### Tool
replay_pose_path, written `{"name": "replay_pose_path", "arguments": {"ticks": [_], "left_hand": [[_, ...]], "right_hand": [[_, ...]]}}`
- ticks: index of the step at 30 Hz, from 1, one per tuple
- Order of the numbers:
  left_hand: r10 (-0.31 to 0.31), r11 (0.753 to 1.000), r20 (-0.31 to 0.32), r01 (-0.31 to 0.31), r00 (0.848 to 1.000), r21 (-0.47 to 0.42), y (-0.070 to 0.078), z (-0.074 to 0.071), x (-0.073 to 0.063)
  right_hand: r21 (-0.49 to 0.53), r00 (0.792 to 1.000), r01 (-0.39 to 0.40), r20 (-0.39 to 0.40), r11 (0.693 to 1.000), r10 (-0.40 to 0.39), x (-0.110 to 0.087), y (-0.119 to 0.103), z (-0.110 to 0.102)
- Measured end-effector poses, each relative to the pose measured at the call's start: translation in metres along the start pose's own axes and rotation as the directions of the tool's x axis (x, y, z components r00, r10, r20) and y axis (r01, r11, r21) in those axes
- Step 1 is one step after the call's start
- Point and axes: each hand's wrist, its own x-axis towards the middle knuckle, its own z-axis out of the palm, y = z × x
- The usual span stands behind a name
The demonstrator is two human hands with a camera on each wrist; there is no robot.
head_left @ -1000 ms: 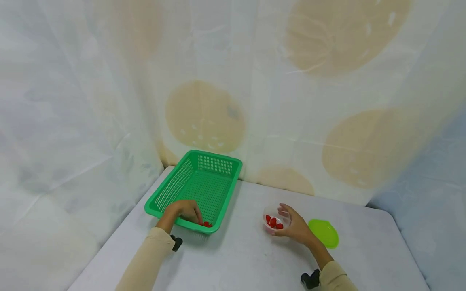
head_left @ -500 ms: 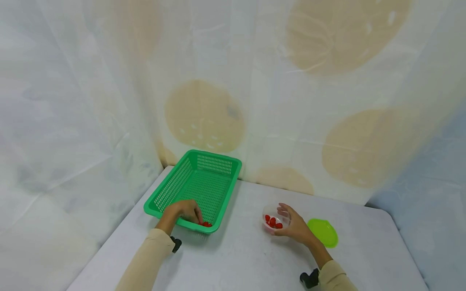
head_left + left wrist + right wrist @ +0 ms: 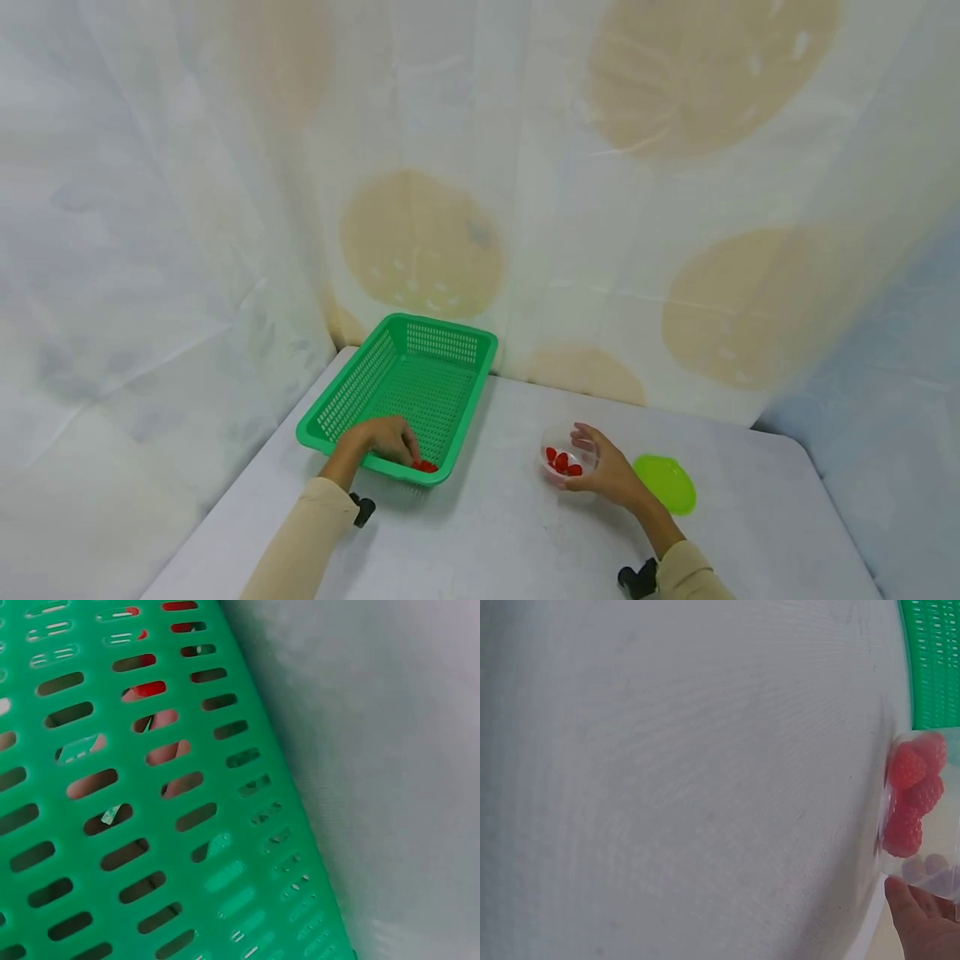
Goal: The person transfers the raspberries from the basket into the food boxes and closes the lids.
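My left hand (image 3: 388, 437) reaches over the near wall of a green perforated basket (image 3: 471, 408). Its bent fingers are among red raspberries (image 3: 427, 467) in the near right corner; whether they pinch one is hidden. Through the slots in the left wrist view show bits of fingers (image 3: 169, 752) and red fruit (image 3: 150, 688). On the table my right hand (image 3: 611, 475) holds a small clear plastic container (image 3: 553, 435), thumb on the near side and fingers curved round the far side. Several raspberries (image 3: 909, 795) lie in the container.
A lime-green lid (image 3: 666, 483) lies on the white table (image 3: 487, 542), right of the right hand. Patterned curtains (image 3: 562, 208) hang behind the table and along both sides. A black wrist camera (image 3: 637, 577) sits by the right cuff.
Hardly anything differs. The left fingers have shifted slightly among the raspberries, and a little more red fruit shows beside them. The right hand and container stay in place.
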Motion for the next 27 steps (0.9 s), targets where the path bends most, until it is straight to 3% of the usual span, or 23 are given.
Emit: {"name": "replay_pose_path", "arguments": {"ticks": [10, 19, 21, 24, 27], "left_hand": [[0.043, 0.986, -0.029, -0.048, 0.999, -0.159, -0.007, 0.002, 0.004], [0.138, 0.931, -0.150, -0.180, 0.979, -0.318, -0.003, -0.006, 0.009], [0.162, 0.908, -0.178, -0.217, 0.971, -0.358, 0.001, -0.006, 0.010], [0.212, 0.854, -0.218, -0.289, 0.953, -0.433, 0.012, -0.007, 0.012], [0.265, 0.819, -0.268, -0.363, 0.926, -0.445, 0.025, -0.008, 0.014]], "right_hand": [[0.009, 1.000, -0.013, 0.005, 1.000, 0.013, -0.001, 0.000, 0.002], [0.002, 1.000, -0.018, -0.001, 1.000, 0.018, 0.001, 0.000, 0.002], [-0.008, 1.000, -0.014, -0.004, 1.000, 0.014, 0.001, 0.002, 0.002], [-0.012, 1.000, -0.013, -0.010, 1.000, 0.013, 0.000, 0.002, 0.002], [-0.009, 1.000, -0.007, -0.011, 1.000, 0.007, 0.001, 0.001, 0.002]]}}
